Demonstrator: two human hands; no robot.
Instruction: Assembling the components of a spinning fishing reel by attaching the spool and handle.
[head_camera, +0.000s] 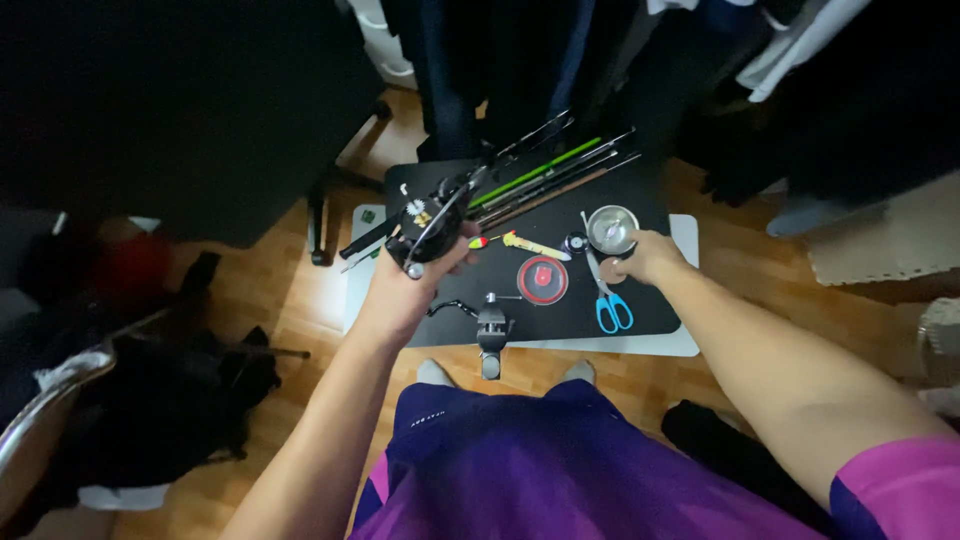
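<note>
Holding a fishing reel (425, 230) up over the left end of the bench (650, 310), the left hand (405, 290) has its fingers curled tight around the reel's foot, while the right hand (650, 258) rests near the bench's right side with its fingers closed loosely beside a small metal bowl (612, 228); whether they pinch anything I cannot tell. The reel hangs above the bench's left corner, so a slip would likely drop it onto the wooden floor (300, 300) rather than the dark top. Its bail wire sits close to the bundle of rods (545, 178) that lies slanting across the far edge, and a careless turn of the wrist could snag them and drag them off the back. A second reel (492, 335) juts over the near edge, close to the person's knees, and looks easy to knock off. The blue-handled scissors (606, 298) lie just beside the right hand, points toward the bowl, so a blind reach there risks a jab. The red round lid (542, 280) and the yellow float (530, 244) fill the middle, leaving little bare surface. Open room is mostly to the right front corner; the left is hemmed by a dark chair (200, 120) and clutter on the floor.
</note>
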